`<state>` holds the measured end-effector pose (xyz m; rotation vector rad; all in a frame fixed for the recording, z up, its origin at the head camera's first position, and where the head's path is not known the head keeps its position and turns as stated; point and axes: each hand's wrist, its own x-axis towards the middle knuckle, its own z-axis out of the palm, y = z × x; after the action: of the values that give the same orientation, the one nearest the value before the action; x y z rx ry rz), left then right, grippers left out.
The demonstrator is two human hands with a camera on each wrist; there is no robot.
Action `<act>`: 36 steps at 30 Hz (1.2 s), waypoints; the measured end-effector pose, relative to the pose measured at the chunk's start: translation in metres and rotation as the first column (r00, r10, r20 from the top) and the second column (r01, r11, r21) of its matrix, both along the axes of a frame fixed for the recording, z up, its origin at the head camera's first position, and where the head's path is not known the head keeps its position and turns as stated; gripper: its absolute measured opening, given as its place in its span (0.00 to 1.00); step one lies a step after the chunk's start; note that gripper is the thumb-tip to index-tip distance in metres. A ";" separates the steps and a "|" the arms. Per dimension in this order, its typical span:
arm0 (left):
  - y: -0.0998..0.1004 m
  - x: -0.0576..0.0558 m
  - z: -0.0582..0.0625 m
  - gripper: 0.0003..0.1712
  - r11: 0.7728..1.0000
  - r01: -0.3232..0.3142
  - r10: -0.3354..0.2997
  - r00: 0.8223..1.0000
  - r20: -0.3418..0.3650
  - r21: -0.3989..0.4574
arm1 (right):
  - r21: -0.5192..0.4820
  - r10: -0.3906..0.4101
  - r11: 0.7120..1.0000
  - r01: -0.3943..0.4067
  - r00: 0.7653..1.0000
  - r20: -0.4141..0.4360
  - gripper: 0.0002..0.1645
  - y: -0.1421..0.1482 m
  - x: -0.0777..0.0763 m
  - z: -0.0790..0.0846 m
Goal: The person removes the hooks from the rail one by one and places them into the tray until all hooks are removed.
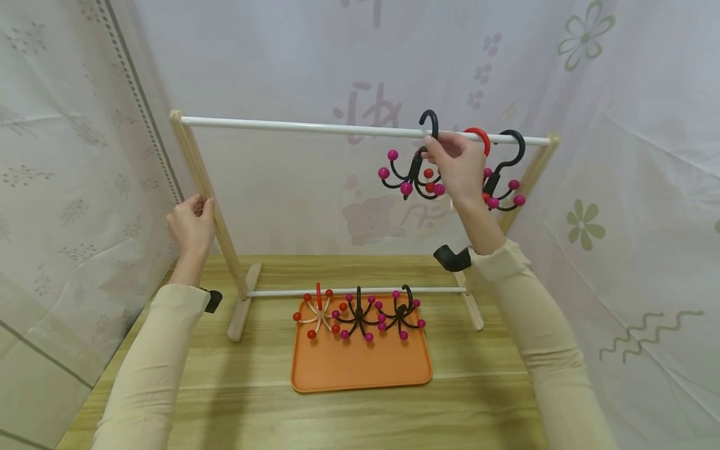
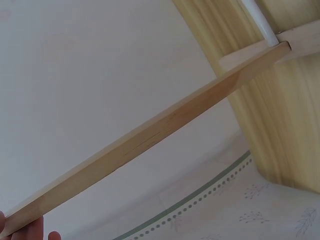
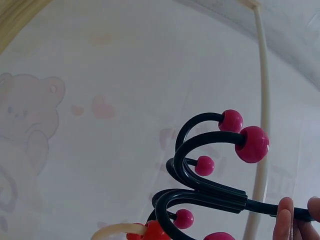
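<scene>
My right hand (image 1: pixel 461 169) pinches the stem of a black octopus hanger (image 1: pixel 415 169) with magenta ball tips, just below its hook. The hook rises above the white top rail (image 1: pixel 281 126) and overlaps it in the head view. In the right wrist view, the fingertips (image 3: pixel 285 215) and thumb close on the thin stem, and curved arms with balls fan out. My left hand (image 1: pixel 191 225) grips the rack's left wooden post (image 1: pixel 223 240), its fingers (image 2: pixel 32 230) curled around the wood in the left wrist view.
On the rail's right side hang a red-hooked hanger (image 1: pixel 480 139), partly hidden by my right hand, and another black hanger (image 1: pixel 512 150). An orange tray (image 1: pixel 360 372) holds a red-hooked hanger (image 1: pixel 319 306) and two black hangers (image 1: pixel 359 310). A white lower bar (image 1: pixel 275 293) crosses behind the tray.
</scene>
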<state>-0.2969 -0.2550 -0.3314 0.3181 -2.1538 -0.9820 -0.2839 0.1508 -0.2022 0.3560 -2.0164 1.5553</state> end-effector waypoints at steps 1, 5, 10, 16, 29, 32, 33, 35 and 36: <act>0.000 0.000 0.000 0.18 1.000 0.000 0.000 1.000 -0.002 -0.002 | -0.001 0.006 1.000 -0.006 1.000 -0.009 0.18 -0.002 0.005 0.002; -0.001 -0.001 0.000 0.18 1.000 0.003 -0.003 1.000 0.001 0.004 | 0.006 0.031 1.000 -0.031 0.999 -0.042 0.16 -0.006 0.020 0.003; 0.000 0.000 0.001 0.18 1.000 -0.004 0.004 1.000 0.006 0.011 | 0.019 0.078 0.997 -0.077 0.996 -0.042 0.15 -0.007 0.033 -0.007; 0.001 0.001 0.002 0.18 1.000 -0.010 0.010 1.000 0.009 0.014 | 0.031 0.171 0.985 -0.169 0.984 -0.048 0.14 -0.009 0.038 -0.030; 0.001 0.001 0.001 0.18 1.000 0.002 -0.002 1.000 -0.007 0.021 | -0.015 0.284 0.959 -0.284 0.957 0.055 0.11 -0.020 0.055 -0.090; 0.001 0.001 0.002 0.18 1.000 0.002 -0.002 1.000 -0.001 0.018 | -0.011 0.300 0.954 -0.300 0.949 0.098 0.11 -0.028 0.070 -0.095; 0.001 0.001 0.002 0.18 1.000 0.002 -0.002 1.000 0.002 0.019 | -0.009 0.307 0.952 -0.307 0.946 0.109 0.10 -0.030 0.074 -0.098; 0.001 0.001 0.002 0.18 1.000 0.001 -0.001 1.000 0.005 0.019 | -0.013 0.322 0.946 -0.323 0.939 0.125 0.10 -0.034 0.080 -0.104; 0.001 0.001 0.002 0.18 1.000 0.001 -0.001 1.000 0.006 0.021 | -0.020 0.336 0.942 -0.336 0.933 0.129 0.10 -0.036 0.082 -0.107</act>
<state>-0.2961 -0.2539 -0.3290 0.3302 -2.1503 -1.0066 -0.2018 0.1148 -0.3096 0.6450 -2.1414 1.8224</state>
